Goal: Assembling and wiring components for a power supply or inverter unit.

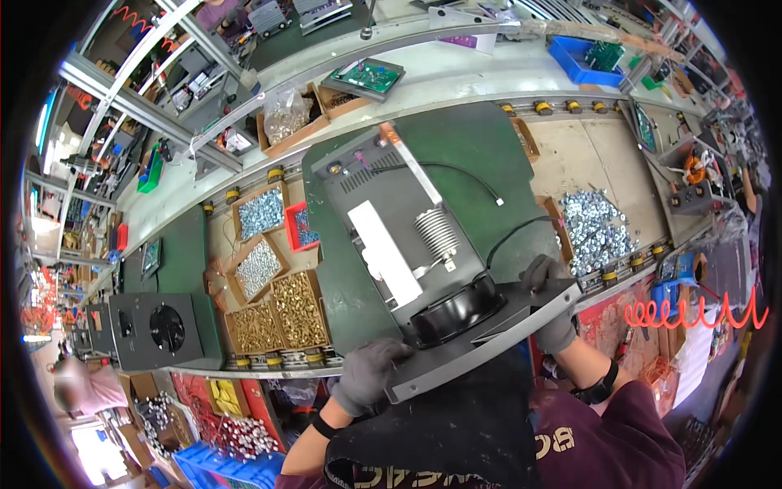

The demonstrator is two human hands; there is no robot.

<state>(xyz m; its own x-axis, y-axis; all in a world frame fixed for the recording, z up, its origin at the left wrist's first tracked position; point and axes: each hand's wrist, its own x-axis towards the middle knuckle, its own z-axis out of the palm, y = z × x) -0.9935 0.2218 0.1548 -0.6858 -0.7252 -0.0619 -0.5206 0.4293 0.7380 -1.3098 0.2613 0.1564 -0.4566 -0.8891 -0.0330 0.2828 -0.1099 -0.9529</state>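
Nearby, cardboard boxes (278,251) hold brass-coloured fasteners (300,310) and silvery ones, a red bin (291,227) holds bluish pieces, and an open metal chassis (399,193) on a green pallet (513,218) contains a white block (381,251) and a metal coil (437,235). At the chassis's near end is a black panel (493,347) with a round housing (460,312), the gloved left hand (368,376) angled inward and clasping one end, the right hand (554,303) curled over the other.

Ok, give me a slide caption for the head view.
Gloved left hand and right hand hold a dark panel by its ends at an open chassis, near gold-coloured fasteners.
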